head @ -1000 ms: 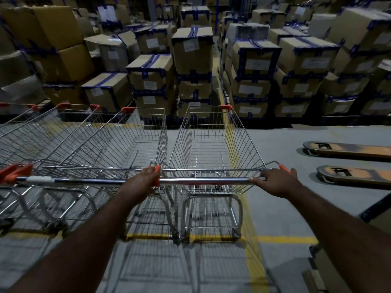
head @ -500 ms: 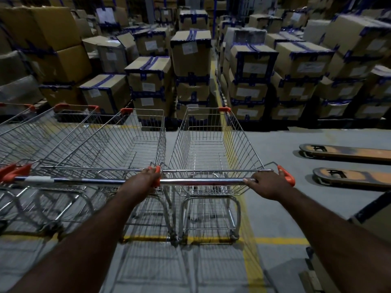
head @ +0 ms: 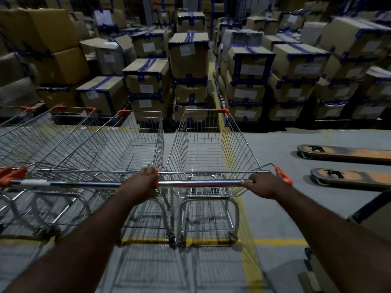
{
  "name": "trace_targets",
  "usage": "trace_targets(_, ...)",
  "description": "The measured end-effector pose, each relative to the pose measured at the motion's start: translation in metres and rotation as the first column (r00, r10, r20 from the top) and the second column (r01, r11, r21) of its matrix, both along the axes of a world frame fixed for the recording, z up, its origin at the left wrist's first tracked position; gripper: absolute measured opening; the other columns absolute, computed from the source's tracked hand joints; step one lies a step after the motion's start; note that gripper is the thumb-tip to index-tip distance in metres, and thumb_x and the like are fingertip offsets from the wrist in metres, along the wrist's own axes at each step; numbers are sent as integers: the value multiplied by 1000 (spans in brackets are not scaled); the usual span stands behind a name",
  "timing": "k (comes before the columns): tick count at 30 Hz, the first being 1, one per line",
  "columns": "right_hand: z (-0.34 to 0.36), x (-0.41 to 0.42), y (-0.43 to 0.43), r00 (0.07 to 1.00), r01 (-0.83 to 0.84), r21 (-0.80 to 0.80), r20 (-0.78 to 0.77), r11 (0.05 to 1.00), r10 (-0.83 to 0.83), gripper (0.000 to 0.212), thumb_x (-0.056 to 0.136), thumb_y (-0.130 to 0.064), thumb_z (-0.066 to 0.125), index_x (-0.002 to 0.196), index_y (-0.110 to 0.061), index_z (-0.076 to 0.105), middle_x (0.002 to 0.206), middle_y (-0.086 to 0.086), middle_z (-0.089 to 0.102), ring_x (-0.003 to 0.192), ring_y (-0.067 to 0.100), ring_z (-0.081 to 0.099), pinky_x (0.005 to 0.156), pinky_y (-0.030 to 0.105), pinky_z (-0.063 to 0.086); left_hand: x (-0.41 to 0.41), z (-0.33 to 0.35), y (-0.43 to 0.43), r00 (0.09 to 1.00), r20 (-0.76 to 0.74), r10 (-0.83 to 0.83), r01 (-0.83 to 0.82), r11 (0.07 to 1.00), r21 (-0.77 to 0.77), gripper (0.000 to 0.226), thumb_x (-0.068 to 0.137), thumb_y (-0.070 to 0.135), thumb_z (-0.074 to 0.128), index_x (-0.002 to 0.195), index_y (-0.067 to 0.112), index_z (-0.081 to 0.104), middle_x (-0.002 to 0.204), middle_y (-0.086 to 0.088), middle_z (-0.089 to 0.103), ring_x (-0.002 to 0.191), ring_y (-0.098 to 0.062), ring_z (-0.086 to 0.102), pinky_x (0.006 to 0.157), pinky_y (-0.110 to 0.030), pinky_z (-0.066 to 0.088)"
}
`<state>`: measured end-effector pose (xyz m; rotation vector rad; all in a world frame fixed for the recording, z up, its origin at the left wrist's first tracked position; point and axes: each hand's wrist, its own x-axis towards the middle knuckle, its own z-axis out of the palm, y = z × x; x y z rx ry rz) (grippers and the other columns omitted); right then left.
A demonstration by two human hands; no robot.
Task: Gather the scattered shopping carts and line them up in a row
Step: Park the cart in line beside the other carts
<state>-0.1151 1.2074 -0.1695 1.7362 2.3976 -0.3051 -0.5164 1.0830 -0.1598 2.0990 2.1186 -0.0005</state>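
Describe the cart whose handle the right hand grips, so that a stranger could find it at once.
Before the wall of taped cardboard boxes, a row of wire carts stands on the floor. This cart is the rightmost, beside the two orange pallet-jack forks. Unlike its neighbours, it has open floor on its right, and the right hand grips its handle.

Left of the cart [head: 211,155], other carts [head: 19,144] blur and run off the frame. Right of it, forks [head: 347,152] are cut short. Beyond it, labels [head: 187,49] are unreadable.

The cart [head: 211,149] is standing just right of the neighbouring cart [head: 118,149], stacked boxes [head: 188,58] sitting behind both, forks [head: 347,152] lying on the floor [head: 275,144] farther right.
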Motion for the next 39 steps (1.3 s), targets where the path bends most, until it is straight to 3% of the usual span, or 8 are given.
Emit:
trace_targets(7,2,0,-1,1000,3,-57,-10,998,-3,98,77,-91,8,129,-26,61,135,5,62,127,26,54,114,61,25,12,2,3,1000,10,30,-30,999,-14,34,90,33,69,122,25,59,154,-1,40,130,-23,47,102,-38,47)
trace_targets(12,13,1,3,999,-32,-175,-3,984,32,86,89,-82,22,141,-20,54,148,9,51,136,27,46,115,49,30,24,15,8,995,31,99,-96,992,-76,31,94,46,60,110,20,64,108,-2,62,87,-10,56,71,-26,46)
trace_targets(16,23,3,12,994,-100,-228,13,969,106,92,87,-85,15,136,-20,59,146,10,53,134,27,48,115,46,31,35,24,16,963,92,252,-238,961,-137,43,100,53,46,116,18,66,104,-8,68,92,-19,61,84,-32,49)
trace_targets(20,33,10,25,982,-190,-164,-28,968,188,69,98,-69,29,123,-18,68,121,11,66,106,23,57,92,36,43,53,21,25,923,111,368,-355,927,-117,38,100,46,49,96,16,71,88,-6,66,82,-17,60,72,-29,47)
trace_targets(22,34,17,34,978,-207,-78,-29,975,205,61,96,-68,37,115,-21,70,110,6,69,96,21,59,89,36,46,59,10,28,888,155,434,-429,901,-66,41,96,50,48,95,14,68,97,-11,66,86,-21,61,77,-33,51)
trace_targets(25,30,30,46,969,-231,-54,75,971,235,58,96,-66,37,119,-22,68,117,5,68,109,25,61,99,42,44,65,2,30,848,71,526,-526,850,-25,51,84,55,46,111,15,64,120,-14,60,107,-31,60,91,-43,51)
trace_targets(31,23,25,91,940,-269,-247,144,931,310,59,93,-66,48,101,-13,72,102,7,70,91,21,64,89,38,54,65,12,56,809,47,587,-578,806,-126,18,81,36,64,88,20,63,103,-9,67,86,-22,61,82,-37,53)
trace_targets(39,20,-43,149,802,-538,-288,114,792,586,53,100,-55,46,116,-11,71,118,11,70,108,27,63,92,35,49,62,3,102,781,-69,621,-625,772,-120,35,87,42,59,119,29,68,123,-8,67,116,-30,60,97,-41,49)
